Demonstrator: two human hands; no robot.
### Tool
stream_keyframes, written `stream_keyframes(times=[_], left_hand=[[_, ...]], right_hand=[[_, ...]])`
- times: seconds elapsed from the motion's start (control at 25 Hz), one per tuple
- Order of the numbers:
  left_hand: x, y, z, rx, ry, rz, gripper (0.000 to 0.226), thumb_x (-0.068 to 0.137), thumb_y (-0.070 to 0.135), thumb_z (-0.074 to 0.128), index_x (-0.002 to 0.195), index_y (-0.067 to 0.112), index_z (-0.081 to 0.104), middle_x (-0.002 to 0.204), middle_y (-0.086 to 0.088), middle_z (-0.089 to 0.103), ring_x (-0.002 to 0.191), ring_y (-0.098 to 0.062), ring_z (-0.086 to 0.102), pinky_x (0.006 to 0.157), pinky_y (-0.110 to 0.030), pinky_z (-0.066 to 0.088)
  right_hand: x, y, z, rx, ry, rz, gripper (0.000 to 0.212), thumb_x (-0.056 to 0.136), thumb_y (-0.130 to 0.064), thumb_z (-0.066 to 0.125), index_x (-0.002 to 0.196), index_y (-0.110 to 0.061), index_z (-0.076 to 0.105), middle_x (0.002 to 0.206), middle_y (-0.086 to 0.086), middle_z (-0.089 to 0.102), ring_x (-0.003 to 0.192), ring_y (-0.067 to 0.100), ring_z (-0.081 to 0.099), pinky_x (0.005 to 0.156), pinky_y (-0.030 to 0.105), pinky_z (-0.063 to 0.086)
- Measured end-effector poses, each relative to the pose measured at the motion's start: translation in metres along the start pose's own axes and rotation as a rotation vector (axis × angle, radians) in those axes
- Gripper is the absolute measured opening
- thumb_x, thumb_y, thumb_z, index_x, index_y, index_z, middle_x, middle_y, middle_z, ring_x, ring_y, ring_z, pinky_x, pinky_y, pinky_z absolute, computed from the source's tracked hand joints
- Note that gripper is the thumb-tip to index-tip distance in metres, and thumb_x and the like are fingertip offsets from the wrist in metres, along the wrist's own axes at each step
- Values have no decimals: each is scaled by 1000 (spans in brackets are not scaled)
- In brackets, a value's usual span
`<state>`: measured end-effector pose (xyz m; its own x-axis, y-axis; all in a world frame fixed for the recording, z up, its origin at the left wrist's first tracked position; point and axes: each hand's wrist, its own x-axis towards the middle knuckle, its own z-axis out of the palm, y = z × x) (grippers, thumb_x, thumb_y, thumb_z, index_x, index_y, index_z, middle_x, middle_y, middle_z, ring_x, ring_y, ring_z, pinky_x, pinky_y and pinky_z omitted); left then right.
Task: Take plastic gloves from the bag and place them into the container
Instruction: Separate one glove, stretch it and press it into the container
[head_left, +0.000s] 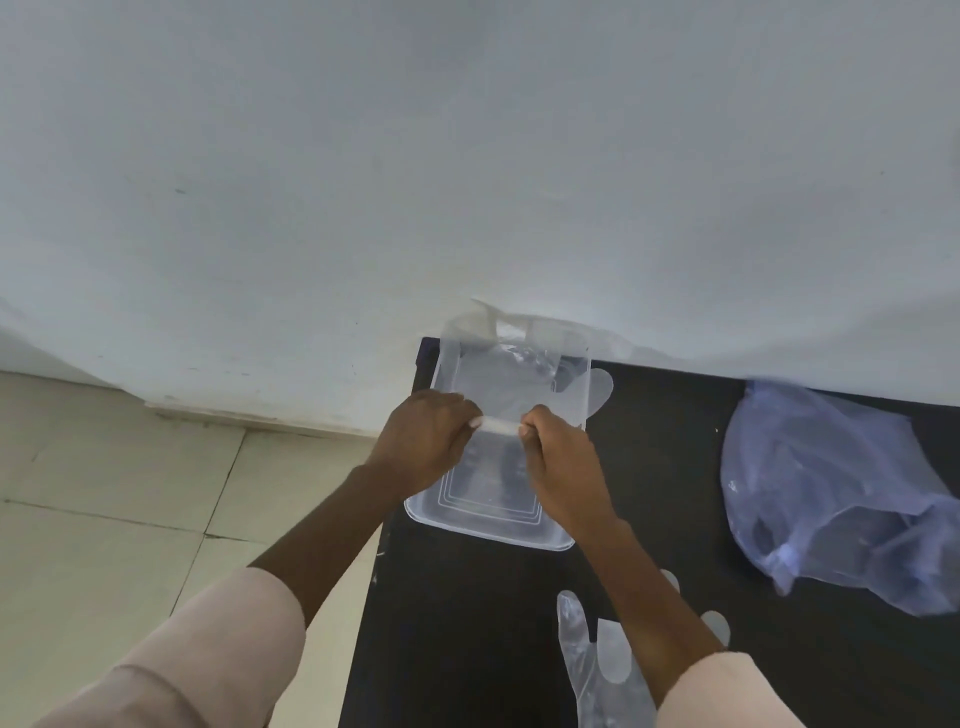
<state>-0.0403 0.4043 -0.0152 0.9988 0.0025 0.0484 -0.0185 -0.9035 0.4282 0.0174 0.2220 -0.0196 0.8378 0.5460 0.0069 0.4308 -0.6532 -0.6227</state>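
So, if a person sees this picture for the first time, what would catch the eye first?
Probably the two hands, left hand and right hand, stretching a rolled plastic glove between them above the clear container on the black table. Next, the bluish plastic bag lying at the right, and a loose glove flat on the table near the right forearm.

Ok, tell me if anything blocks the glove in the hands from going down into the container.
Nothing visible does. The left hand and right hand hold a rolled glove directly over the open container, which has no lid on it. A loose glove drapes over its far right rim, clear of the drop path.
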Motion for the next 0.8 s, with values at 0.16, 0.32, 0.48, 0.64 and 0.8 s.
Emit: stream_keyframes(times=[0.16, 0.32, 0.48, 0.64, 0.8], left_hand=[[-6, 2, 11, 251, -115, 41, 22, 94, 23, 57, 105, 14, 73, 111, -9, 75, 116, -26, 64, 115, -41, 25], [-12, 9, 14, 472, -311, 61, 31, 98, 36, 47, 119, 22, 66, 128, -1, 67, 134, -22, 48, 117, -46, -9], [-12, 15, 11, 583, -477, 101, 36, 100, 39, 41, 124, 23, 63, 137, -3, 61, 142, -25, 34, 118, -58, -7], [-14, 15, 14, 630, -643, 137, 38, 99, 42, 42, 124, 23, 63, 135, -2, 62, 143, -30, 31, 116, -62, -5], [-10, 9, 17, 621, -795, 199, 41, 97, 46, 42, 127, 25, 59, 132, -1, 63, 138, -31, 37, 114, -62, -5]], right_hand=[[-5, -1, 3, -219, -144, -59, 16, 100, -25, 43, 105, -12, 51, 92, 9, 66, 69, 17, 50, 63, 27, 40], [-9, -5, 2, -376, -266, -147, 17, 97, -22, 48, 109, -12, 53, 97, 10, 68, 72, 25, 59, 65, 32, 43], [-5, -2, 2, -535, -462, -202, 19, 93, -19, 52, 111, -12, 55, 95, 10, 68, 76, 25, 57, 92, 43, 47], [-1, -1, 2, -737, -789, -201, 33, 95, -25, 49, 127, -16, 52, 111, 11, 66, 109, 30, 57, 113, 56, 19], [2, -6, -3, -876, -956, -222, 37, 98, -30, 44, 134, -23, 51, 127, 9, 60, 126, 29, 46, 115, 58, 3]])
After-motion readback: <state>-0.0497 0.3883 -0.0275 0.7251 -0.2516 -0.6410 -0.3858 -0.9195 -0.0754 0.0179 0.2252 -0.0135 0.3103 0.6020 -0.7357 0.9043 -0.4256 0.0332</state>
